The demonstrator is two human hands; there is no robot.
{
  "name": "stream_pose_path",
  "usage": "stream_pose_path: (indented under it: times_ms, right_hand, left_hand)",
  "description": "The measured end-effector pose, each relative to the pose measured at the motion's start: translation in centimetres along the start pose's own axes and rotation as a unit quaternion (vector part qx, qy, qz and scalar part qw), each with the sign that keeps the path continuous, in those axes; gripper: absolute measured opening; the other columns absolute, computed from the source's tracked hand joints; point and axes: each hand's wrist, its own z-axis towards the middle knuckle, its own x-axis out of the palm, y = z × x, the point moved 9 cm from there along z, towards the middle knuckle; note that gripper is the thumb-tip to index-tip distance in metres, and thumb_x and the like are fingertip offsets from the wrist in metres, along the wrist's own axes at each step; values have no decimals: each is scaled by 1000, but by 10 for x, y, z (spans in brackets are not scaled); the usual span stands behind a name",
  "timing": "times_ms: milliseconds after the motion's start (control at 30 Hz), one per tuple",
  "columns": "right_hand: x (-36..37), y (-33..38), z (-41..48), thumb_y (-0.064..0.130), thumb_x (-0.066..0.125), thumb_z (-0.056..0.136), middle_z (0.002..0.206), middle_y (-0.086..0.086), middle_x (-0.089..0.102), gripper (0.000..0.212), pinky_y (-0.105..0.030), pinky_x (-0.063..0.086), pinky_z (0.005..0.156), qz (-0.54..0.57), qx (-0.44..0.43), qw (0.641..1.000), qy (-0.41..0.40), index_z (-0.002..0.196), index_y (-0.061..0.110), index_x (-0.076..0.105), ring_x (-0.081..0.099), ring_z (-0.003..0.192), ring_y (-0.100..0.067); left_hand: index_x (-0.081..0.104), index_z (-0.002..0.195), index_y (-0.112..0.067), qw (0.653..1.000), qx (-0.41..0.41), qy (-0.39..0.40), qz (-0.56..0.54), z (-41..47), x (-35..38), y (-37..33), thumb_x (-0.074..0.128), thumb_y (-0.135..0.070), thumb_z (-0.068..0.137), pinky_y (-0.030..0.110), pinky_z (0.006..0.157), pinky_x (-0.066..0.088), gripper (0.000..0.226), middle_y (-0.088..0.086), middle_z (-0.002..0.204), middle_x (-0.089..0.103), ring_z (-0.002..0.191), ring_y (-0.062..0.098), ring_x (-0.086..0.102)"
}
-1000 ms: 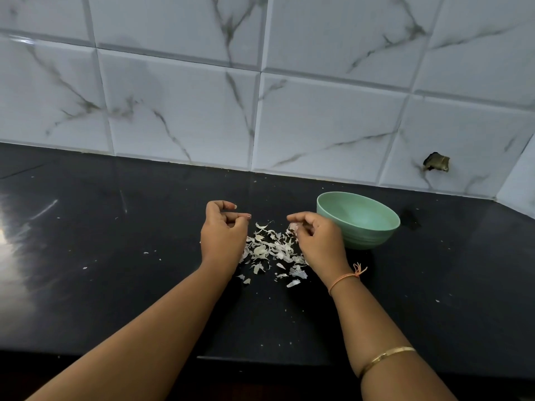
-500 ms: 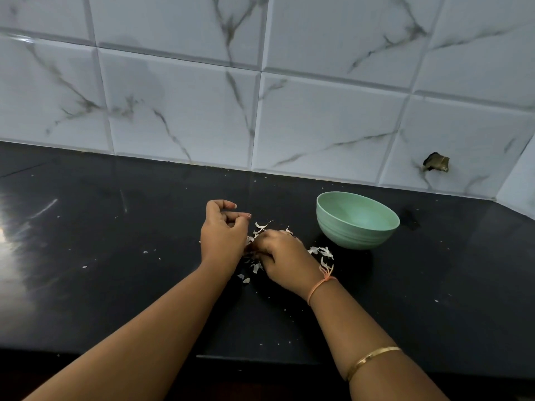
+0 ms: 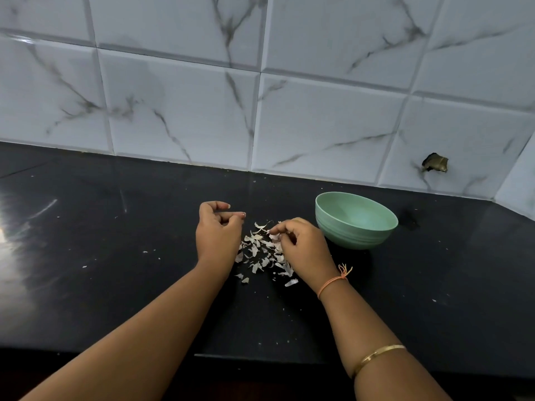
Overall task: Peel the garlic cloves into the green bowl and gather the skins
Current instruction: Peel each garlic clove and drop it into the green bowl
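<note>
Kitchen counter, seen from the head camera: a person works over a loose pile of pale, papery garlic skins (image 3: 260, 251) scattered on a glossy black stone countertop (image 3: 115, 256).

The right hand (image 3: 304, 247) hangs over the right edge of the pile, fingers curled down and fingertips (image 3: 275, 233) pinching a few of the skins. The left hand (image 3: 218, 233) rests at the pile's left edge, loosely clenched, with nothing visible in its curl.

The round, ribbed green plastic bowl (image 3: 353, 237) stands upright just beside the right hand, toward the wall. Only its smooth inner wall shows, and its near rim hides the bottom, so its contents cannot be told.

An orange thread bracelet (image 3: 333, 282) circles the right wrist, and a thin gold bangle (image 3: 376, 355) sits farther up the forearm. White marble-veined wall tiles (image 3: 173, 111) back the counter.
</note>
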Motion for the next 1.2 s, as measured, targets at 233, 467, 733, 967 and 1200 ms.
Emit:
stream_pose_path:
  times_ms: [233, 467, 733, 967, 1200]
  right_hand:
    - [-6, -18, 1, -1, 44, 89, 83, -2, 69, 25, -24, 54, 68, 71, 68, 995, -30, 93, 17, 62, 65, 72, -11]
    - [-10, -17, 2, -6, 48, 84, 89, -2, 63, 27, -16, 39, 57, -24, 44, 998, -33, 88, 13, 66, 52, 66, -6]
    - [17, 10, 1, -1, 47, 82, 106, -5, 59, 33, -36, 41, 88, -188, -70, 979, 36, 102, 14, 69, 49, 104, -26]
    - [45, 12, 1, 11, 43, 93, 118, 4, 53, 36, -32, 33, 86, -307, -103, 936, 135, 117, 30, 62, 40, 115, -23]
    - [34, 9, 3, 19, 51, 92, 119, 2, 52, 20, -31, 31, 87, -281, -90, 952, 86, 106, 20, 66, 38, 116, -23]
  left_hand:
    - [46, 105, -19, 1000, -14, -8, -14, 0, -2, 1, 52, -7, 90, 15, 58, 46, 20, -7, 84, 69, 70, 6, 60]
    - [45, 106, -18, 1000, -10, -4, -13, 0, -2, 1, 53, -6, 90, 10, 52, 45, 21, -7, 83, 69, 70, 6, 60]
    - [46, 104, -18, 1000, -6, -1, -17, 0, 0, 0, 54, -6, 89, 15, 55, 46, 21, -6, 82, 68, 69, 9, 58]
    - [45, 103, -19, 1000, -6, 2, -13, 1, 1, 2, 54, -5, 88, 28, 66, 49, 22, -6, 82, 69, 74, 14, 60]
    - [45, 103, -19, 1000, -6, 3, -9, 0, 2, 2, 53, -6, 88, 26, 66, 50, 21, -4, 84, 70, 74, 14, 61]
